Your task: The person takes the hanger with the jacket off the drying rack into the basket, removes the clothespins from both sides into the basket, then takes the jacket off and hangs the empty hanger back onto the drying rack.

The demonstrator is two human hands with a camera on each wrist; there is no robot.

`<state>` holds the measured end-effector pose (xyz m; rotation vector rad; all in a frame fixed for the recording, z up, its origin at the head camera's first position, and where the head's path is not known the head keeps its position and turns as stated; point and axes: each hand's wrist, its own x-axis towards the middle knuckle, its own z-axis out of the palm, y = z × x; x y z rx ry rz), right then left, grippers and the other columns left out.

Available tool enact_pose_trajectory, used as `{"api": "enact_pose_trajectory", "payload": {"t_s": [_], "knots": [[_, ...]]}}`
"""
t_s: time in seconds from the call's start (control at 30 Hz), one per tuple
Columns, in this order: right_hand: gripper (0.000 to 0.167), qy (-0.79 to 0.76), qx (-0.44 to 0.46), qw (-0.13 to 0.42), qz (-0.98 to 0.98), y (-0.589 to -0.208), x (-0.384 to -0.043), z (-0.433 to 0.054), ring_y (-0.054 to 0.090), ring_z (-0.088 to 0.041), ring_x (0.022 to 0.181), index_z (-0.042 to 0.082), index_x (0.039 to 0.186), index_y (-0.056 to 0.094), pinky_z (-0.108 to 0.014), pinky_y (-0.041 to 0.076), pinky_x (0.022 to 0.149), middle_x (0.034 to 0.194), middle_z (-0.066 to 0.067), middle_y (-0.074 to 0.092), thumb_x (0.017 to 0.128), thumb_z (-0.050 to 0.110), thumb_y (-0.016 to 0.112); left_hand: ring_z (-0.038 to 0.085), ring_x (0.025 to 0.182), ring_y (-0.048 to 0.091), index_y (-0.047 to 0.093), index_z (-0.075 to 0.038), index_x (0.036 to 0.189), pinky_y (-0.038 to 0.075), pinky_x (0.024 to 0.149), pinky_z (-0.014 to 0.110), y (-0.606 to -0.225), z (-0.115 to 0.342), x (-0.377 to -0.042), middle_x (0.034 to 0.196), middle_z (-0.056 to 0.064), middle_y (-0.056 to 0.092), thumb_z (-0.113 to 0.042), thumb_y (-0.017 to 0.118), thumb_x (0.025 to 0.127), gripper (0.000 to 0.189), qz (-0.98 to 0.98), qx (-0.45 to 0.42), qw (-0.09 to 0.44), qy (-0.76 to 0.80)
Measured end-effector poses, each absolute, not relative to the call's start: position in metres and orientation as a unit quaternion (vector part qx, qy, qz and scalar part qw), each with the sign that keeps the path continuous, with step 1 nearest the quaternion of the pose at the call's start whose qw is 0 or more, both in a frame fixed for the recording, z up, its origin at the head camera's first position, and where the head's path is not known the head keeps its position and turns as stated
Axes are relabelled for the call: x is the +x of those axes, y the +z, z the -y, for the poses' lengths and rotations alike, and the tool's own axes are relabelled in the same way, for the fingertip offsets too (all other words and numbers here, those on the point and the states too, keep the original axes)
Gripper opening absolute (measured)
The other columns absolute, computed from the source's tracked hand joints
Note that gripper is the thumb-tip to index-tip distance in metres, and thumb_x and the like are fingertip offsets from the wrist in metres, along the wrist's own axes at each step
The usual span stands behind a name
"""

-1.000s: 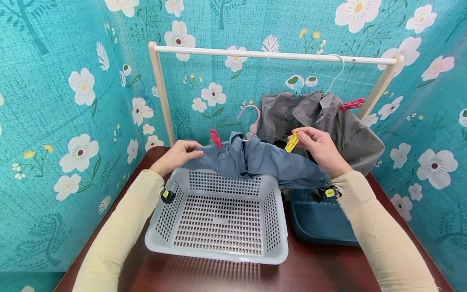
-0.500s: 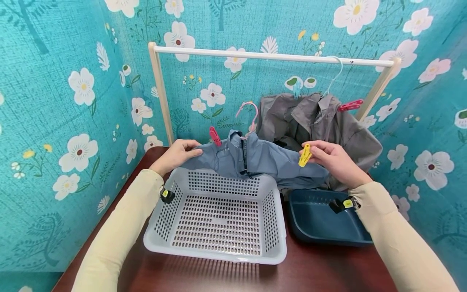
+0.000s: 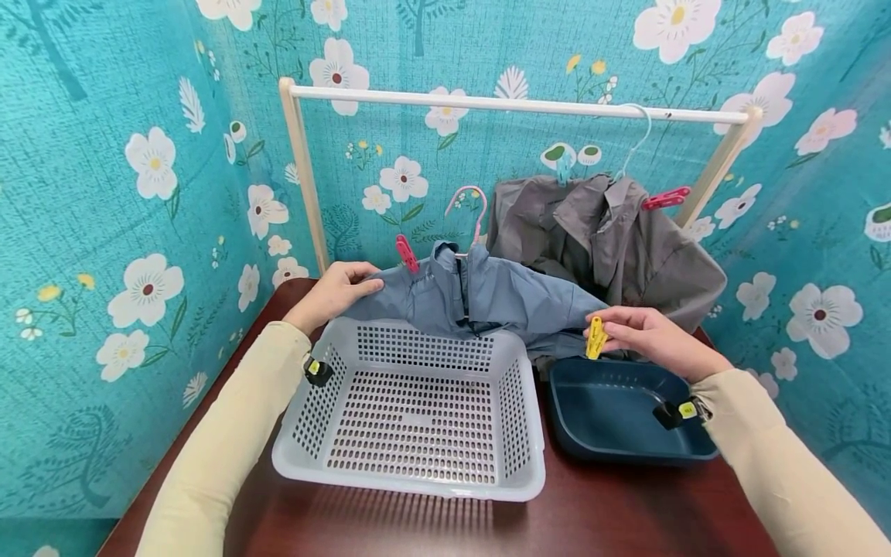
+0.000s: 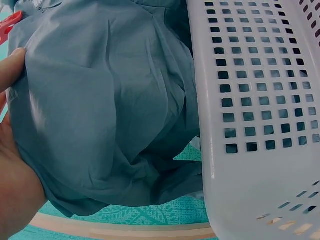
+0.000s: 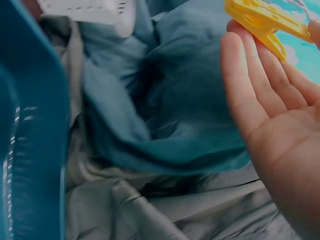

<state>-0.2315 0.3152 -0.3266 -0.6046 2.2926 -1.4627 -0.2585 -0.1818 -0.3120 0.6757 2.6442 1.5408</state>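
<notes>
A blue-grey jacket (image 3: 515, 294) on a pink hanger (image 3: 483, 207) lies behind the basket, its hook free of the rail. My left hand (image 3: 336, 298) grips the jacket's left shoulder, thumb in front, as the left wrist view shows. Close by, a pink-red clothespin (image 3: 407, 254) is clipped at that shoulder. My right hand (image 3: 647, 338) pinches a yellow clothespin (image 3: 595, 338) between thumb and fingers, in front of the jacket's right sleeve and above the blue bin's back rim. In the right wrist view the yellow clothespin (image 5: 267, 22) shows at the fingertips.
A grey perforated basket (image 3: 418, 489) stands in front of the jacket. Right of it sits a dark blue bin (image 3: 626, 456). A drying rack's white rail (image 3: 515, 104) spans behind; a grey jacket (image 3: 529, 209) with clothespins hangs from it on a pale hanger (image 3: 636, 143).
My right hand has moved right and down with the yellow clothespin, away from the jacket's shoulder toward the blue bin. My left hand keeps its grip on the jacket.
</notes>
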Motion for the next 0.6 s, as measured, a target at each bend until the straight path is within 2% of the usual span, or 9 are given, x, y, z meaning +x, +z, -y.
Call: {"api": "enact_pose_trajectory", "payload": {"t_s": [0.13,0.33,0.6], "knots": [[0.045,-0.501,-0.204,0.214,-0.813,-0.335,-0.23,-0.32,0.063,-0.023,0.099,-0.012,0.133,0.041,-0.03,0.05,0.083,0.12,-0.026,0.056,0.101,0.019,0.048,0.024,0.08,0.052,0.067,0.002,0.109,0.043,0.069,0.033,-0.322,0.185,-0.268,0.1,0.014,0.064,-0.012,0.057,0.096,0.021,-0.841,0.212,-0.004,0.498],[0.049,-0.472,-0.198,0.269,-0.816,-0.353,-0.232,-0.325,0.062,-0.026,0.099,-0.012,0.135,0.039,-0.03,0.05,0.084,0.117,-0.023,0.058,0.1,0.02,0.05,0.023,0.084,0.054,0.068,-0.003,0.109,0.044,0.072,0.033,-0.337,0.19,-0.282,0.102,0.011,0.064,-0.02,0.06,0.095,0.024,-0.843,0.197,-0.009,0.5],[0.052,-0.453,-0.192,0.322,-0.809,-0.385,-0.24,-0.329,0.061,-0.03,0.102,-0.015,0.134,0.037,-0.041,0.048,0.088,0.115,-0.02,0.059,0.099,0.02,0.051,0.022,0.086,0.056,0.069,-0.004,0.108,0.046,0.075,0.034,-0.334,0.189,-0.277,0.102,0.01,0.065,-0.023,0.061,0.094,0.025,-0.84,0.199,-0.013,0.505]]}}
